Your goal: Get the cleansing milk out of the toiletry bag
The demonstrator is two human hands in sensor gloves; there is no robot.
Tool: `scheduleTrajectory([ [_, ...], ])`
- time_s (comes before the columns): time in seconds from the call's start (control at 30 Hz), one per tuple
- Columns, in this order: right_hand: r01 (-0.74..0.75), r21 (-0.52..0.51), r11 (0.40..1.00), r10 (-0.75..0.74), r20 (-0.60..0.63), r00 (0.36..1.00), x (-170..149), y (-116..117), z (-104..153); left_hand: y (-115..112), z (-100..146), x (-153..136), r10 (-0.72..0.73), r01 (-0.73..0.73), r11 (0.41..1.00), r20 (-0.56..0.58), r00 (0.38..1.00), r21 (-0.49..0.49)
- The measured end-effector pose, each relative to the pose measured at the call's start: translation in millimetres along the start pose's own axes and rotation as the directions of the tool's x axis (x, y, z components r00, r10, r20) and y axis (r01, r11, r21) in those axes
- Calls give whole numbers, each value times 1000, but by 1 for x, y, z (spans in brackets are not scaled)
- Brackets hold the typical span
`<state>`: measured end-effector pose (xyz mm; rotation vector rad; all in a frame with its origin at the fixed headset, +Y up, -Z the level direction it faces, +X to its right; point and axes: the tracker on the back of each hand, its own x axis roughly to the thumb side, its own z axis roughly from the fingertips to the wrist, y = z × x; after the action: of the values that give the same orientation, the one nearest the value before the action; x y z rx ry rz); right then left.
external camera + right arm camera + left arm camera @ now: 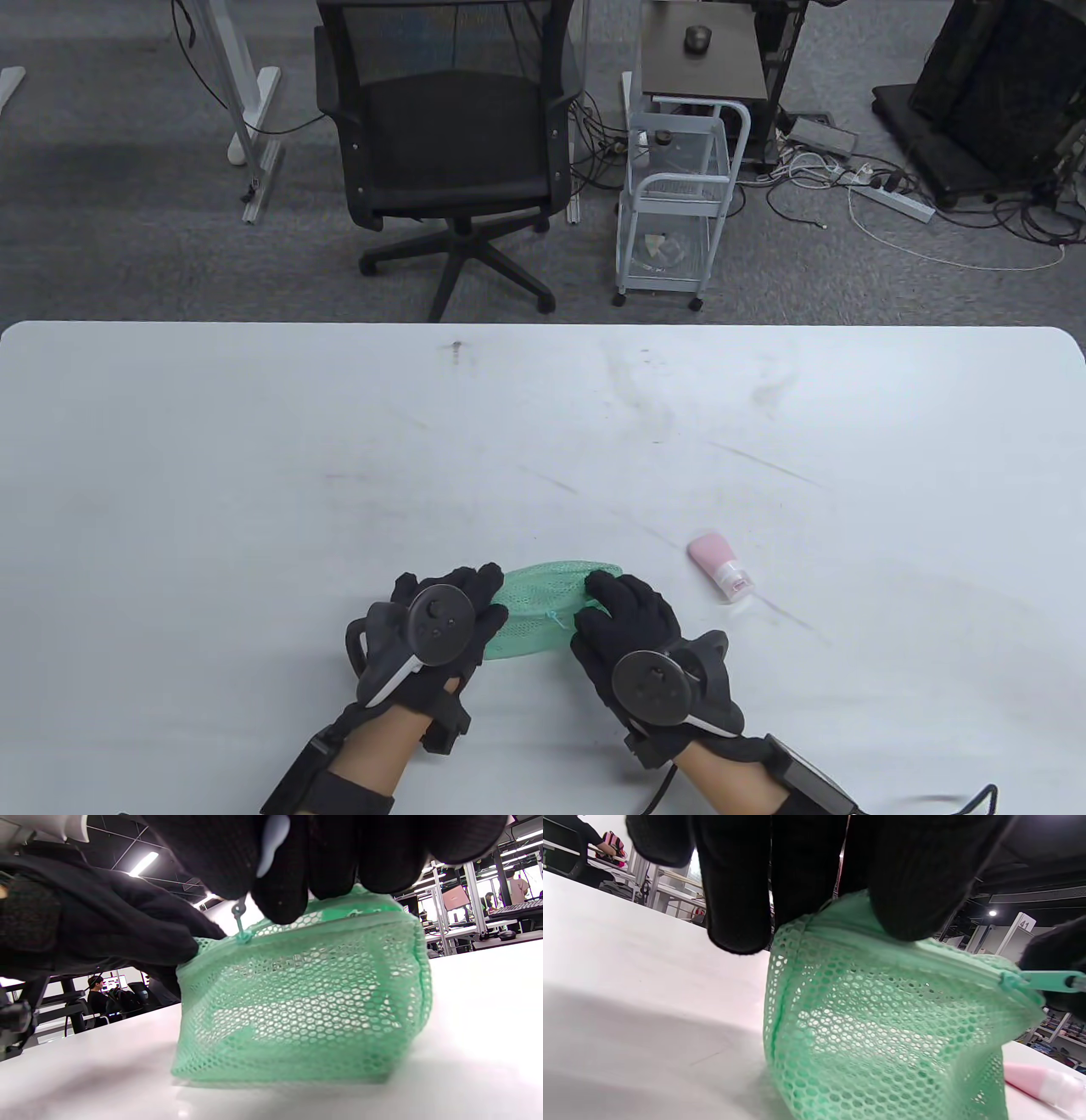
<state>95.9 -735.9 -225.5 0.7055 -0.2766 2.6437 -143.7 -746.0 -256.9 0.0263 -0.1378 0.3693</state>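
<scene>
A green mesh toiletry bag (539,607) stands on the white table (339,467) near the front edge, between my hands. My left hand (462,607) grips the bag's left end at the top; its fingers (734,899) press on the zipper edge of the bag (882,1018). My right hand (615,607) holds the bag's right end and pinches the green zipper pull (239,921) at the top of the bag (305,1001). The pull also shows in the left wrist view (1048,980). A pink cleansing milk tube (719,567) lies on the table to the right of the bag, also low in the left wrist view (1043,1082).
A black office chair (454,153) and a white wire cart (679,204) stand on the floor beyond the table's far edge. Cables and a power strip (891,199) lie on the carpet at the back right.
</scene>
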Motion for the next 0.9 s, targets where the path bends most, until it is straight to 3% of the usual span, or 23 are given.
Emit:
scheduleTrajectory([
  [0.37, 22, -23, 999, -23, -50, 999, -6, -2, -1, 5, 0, -4, -18, 21, 997, -37, 999, 79],
  [0.9, 244, 2, 970, -241, -140, 960, -40, -5, -6, 16, -6, -31, 33, -18, 993, -128, 991, 120],
])
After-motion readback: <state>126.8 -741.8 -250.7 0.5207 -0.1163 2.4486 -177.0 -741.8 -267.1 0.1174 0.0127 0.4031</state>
